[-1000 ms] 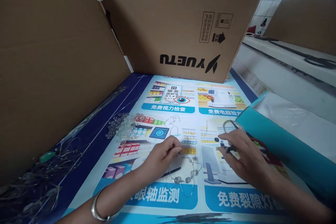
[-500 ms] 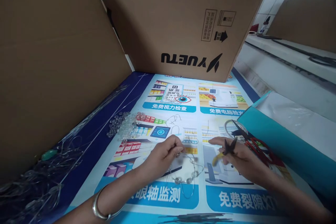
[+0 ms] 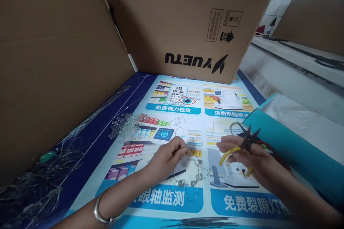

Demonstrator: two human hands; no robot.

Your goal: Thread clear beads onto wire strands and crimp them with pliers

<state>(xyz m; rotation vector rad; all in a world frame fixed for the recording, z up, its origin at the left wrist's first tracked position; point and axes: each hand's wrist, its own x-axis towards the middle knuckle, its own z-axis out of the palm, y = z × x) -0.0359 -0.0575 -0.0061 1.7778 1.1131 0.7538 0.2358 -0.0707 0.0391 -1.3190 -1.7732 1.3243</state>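
Note:
My left hand point(image 3: 167, 158) is closed in a pinch on the thin wire of a beaded loop point(image 3: 198, 176). Several clear round beads hang on the loop, just above the printed sheet. To the right, my right hand point(image 3: 255, 159) holds small pliers point(image 3: 249, 139) with yellow handles. Their dark jaws point up, away from the loop, and are spread apart. One curved handle sticks out past my fingers. Behind this hand lie red-handled scissors point(image 3: 276, 154), mostly covered by it.
A pile of clear beads point(image 3: 126, 126) lies left of centre. Tangled clear strands point(image 3: 51, 175) with a green piece spread along the left. Dark thin wires point(image 3: 200, 222) lie at the front edge. Cardboard walls point(image 3: 174, 18) stand at the back and left; a teal box point(image 3: 290, 143) sits right.
The pliers have turned in my right hand, their jaws swinging up and to the right. That hand has shifted slightly right. My left hand stays nearly still on the wire.

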